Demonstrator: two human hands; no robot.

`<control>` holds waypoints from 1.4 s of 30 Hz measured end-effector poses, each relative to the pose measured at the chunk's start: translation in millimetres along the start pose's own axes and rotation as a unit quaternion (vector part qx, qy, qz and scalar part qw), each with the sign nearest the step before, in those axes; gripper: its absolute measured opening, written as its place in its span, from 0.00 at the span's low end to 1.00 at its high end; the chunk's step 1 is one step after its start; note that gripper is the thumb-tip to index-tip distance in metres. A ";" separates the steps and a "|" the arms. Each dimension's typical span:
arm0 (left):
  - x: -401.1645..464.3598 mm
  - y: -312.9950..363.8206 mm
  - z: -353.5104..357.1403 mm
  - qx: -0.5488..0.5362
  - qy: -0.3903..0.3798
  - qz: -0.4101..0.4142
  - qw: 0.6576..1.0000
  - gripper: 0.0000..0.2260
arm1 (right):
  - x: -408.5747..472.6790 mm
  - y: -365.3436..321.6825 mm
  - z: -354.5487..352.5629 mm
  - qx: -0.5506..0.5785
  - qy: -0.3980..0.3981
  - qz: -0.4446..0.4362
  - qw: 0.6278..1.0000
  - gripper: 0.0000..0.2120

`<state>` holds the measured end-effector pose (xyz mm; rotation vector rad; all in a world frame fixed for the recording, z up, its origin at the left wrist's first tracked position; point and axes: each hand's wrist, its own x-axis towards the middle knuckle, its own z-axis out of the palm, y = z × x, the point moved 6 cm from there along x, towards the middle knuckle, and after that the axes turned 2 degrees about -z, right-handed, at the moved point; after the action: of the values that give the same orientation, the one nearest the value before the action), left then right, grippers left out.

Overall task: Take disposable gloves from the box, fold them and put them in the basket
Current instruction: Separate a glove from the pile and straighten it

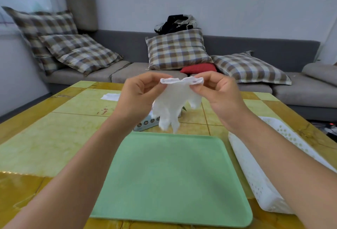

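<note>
A white disposable glove (173, 102) hangs in the air above the table, cuff up and fingers pointing down. My left hand (140, 95) pinches the left end of the cuff. My right hand (217, 91) pinches the right end. The glove box (146, 122) lies on the table behind the glove, mostly hidden by it and by my left wrist. The white perforated basket (255, 170) stands at the right of the table, partly under my right forearm.
A green tray (173, 183) lies on the yellow tiled table (54, 137) right below my hands. A white sheet (111, 97) lies at the far left of the table. Behind the table is a grey sofa with checked cushions (177, 49).
</note>
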<state>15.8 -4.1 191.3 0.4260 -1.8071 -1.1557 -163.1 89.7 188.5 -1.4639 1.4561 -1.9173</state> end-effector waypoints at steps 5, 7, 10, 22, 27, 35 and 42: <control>-37.2 -45.2 1.1 0.130 -0.130 -0.044 0.982 0.06 | -44.5 38.6 8.1 -0.121 -0.111 0.037 0.986 0.06; -64.5 -82.6 8.2 0.227 -0.262 -0.086 0.934 0.05 | -71.7 67.5 13.2 -0.194 -0.201 0.083 0.957 0.05; -98.1 -113.4 18.9 0.303 -0.387 -0.133 0.861 0.08 | -111.3 93.6 23.9 -0.296 -0.345 0.098 0.885 0.05; -96.3 -95.5 27.1 0.331 -0.355 -0.120 0.866 0.06 | -103.3 73.9 28.0 -0.382 -0.379 0.132 0.832 0.02; -88.0 -114.4 19.9 0.553 -0.260 -0.114 0.783 0.28 | -90.0 107.4 6.3 -0.493 -0.208 0.145 0.832 0.10; -104.1 -136.7 27.2 0.569 -0.361 -0.189 0.714 0.42 | -64.1 126.9 65.3 -0.440 -0.280 0.085 0.849 0.22; -107.9 -134.5 22.9 0.583 -0.381 -0.187 0.693 0.46 | -55.9 146.3 75.7 -0.472 -0.348 0.115 0.802 0.37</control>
<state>28.7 14.8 18.8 1.2072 -3.2194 -0.1712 -119.7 29.1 31.3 -1.9116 2.1027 -0.2894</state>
